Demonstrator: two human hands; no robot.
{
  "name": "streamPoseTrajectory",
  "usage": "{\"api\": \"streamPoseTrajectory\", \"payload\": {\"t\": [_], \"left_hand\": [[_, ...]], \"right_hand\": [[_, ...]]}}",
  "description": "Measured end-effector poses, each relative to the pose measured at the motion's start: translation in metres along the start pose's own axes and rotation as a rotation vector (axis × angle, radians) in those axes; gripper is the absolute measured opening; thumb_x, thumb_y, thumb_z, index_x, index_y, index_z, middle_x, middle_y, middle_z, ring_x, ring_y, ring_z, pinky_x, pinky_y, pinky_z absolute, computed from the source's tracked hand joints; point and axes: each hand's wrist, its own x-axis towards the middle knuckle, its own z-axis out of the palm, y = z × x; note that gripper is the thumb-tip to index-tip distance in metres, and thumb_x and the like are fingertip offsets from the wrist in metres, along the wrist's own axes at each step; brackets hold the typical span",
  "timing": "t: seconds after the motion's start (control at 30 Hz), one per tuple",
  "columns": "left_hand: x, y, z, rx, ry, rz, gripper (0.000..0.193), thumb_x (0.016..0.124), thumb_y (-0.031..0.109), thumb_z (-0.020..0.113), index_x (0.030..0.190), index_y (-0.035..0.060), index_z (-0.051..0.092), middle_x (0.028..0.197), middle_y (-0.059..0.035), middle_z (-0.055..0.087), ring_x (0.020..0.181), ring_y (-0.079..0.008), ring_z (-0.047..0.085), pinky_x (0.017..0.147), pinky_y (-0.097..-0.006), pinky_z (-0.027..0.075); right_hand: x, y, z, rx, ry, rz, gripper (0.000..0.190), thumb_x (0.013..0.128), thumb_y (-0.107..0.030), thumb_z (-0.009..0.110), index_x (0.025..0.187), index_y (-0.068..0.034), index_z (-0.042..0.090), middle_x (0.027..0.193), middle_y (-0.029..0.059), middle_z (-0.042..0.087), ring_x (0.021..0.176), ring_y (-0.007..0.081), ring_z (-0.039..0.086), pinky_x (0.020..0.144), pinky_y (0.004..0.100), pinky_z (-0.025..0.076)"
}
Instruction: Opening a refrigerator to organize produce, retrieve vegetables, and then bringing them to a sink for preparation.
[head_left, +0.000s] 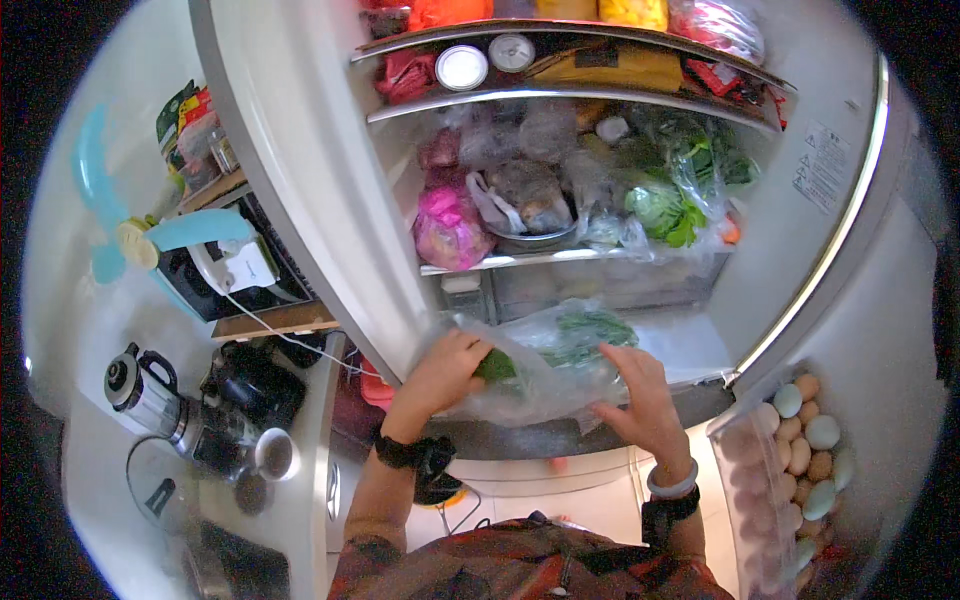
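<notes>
A clear plastic bag of green leafy vegetables (555, 352) lies at the front of an open refrigerator, low in the compartment. My left hand (450, 371) grips the left end of the bag, with the fingers curled into the plastic. At the bag's right side is my right hand (637, 394), its thumb and fingers spread apart; whether it touches the plastic is hard to tell. Above the bag, a refrigerator shelf (517, 261) bears a pink bag (450, 229), a metal bowl (532, 238) with a wrapped item, and bagged leafy greens (667, 210).
The open refrigerator door (300, 187) stands at left, near a blue-bladed fan (195, 229). A blender (150, 390) and a white cup (276, 454) are on the counter. At right, several eggs (799, 454) fill a tray. Upper shelves hold cans (461, 67) and packages.
</notes>
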Motion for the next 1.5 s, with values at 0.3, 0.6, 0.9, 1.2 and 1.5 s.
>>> {"api": "streamPoseTrajectory", "payload": {"t": [0.3, 0.6, 0.9, 1.2, 1.5], "left_hand": [[0.012, 0.002, 0.017, 0.249, -0.114, -0.105, 0.053, 0.056, 0.014, 0.076, 0.106, 0.0077, 0.059, 0.106, -0.0128, 0.059, 0.106, -0.0313, 0.053, 0.086, -0.0474, 0.043], [0.026, 0.038, -0.029, 0.423, -0.002, 0.072, 0.065, 0.052, 0.018, 0.081, 0.112, 0.0135, 0.056, 0.104, -0.0078, 0.057, 0.107, -0.0284, 0.050, 0.095, -0.0479, 0.038], [0.009, 0.066, -0.071, 0.538, 0.175, 0.075, 0.052, 0.060, 0.012, 0.069, 0.111, 0.0105, 0.055, 0.098, -0.0083, 0.055, 0.102, -0.0283, 0.050, 0.095, -0.0459, 0.037], [-0.069, 0.101, -0.119, 0.477, 0.266, -0.241, 0.065, 0.049, 0.027, 0.078, 0.108, 0.0088, 0.060, 0.105, -0.0109, 0.056, 0.102, -0.0321, 0.051, 0.089, -0.0475, 0.040], [-0.179, 0.084, -0.097, 0.319, 0.563, -0.564, 0.063, 0.045, 0.018, 0.082, 0.104, 0.0048, 0.063, 0.097, -0.0121, 0.060, 0.092, -0.0333, 0.056, 0.082, -0.0428, 0.047]], "right_hand": [[-0.004, 0.017, 0.024, -0.010, -0.143, 0.199, 0.093, 0.062, -0.023, 0.082, 0.139, -0.003, 0.034, 0.131, 0.0180, 0.048, 0.123, 0.0342, 0.044, 0.101, 0.0452, 0.034], [-0.001, 0.021, 0.035, -0.087, -0.125, 0.191, 0.092, 0.057, -0.024, 0.082, 0.137, -0.009, 0.040, 0.127, 0.0144, 0.052, 0.120, 0.0318, 0.047, 0.098, 0.0461, 0.036], [-0.005, 0.030, 0.050, -0.214, -0.068, 0.162, 0.076, 0.062, -0.019, 0.078, 0.132, -0.015, 0.047, 0.125, 0.0146, 0.053, 0.119, 0.0317, 0.048, 0.095, 0.0481, 0.038], [-0.007, 0.028, 0.042, -0.178, -0.011, 0.166, 0.067, 0.061, -0.009, 0.071, 0.125, -0.013, 0.053, 0.120, 0.0147, 0.055, 0.116, 0.0324, 0.050, 0.094, 0.0485, 0.039], [0.018, 0.016, 0.032, -0.130, -0.164, 0.075, 0.063, 0.058, -0.020, 0.079, 0.117, -0.008, 0.059, 0.118, 0.0137, 0.058, 0.111, 0.0313, 0.053, 0.094, 0.0429, 0.040]]}}
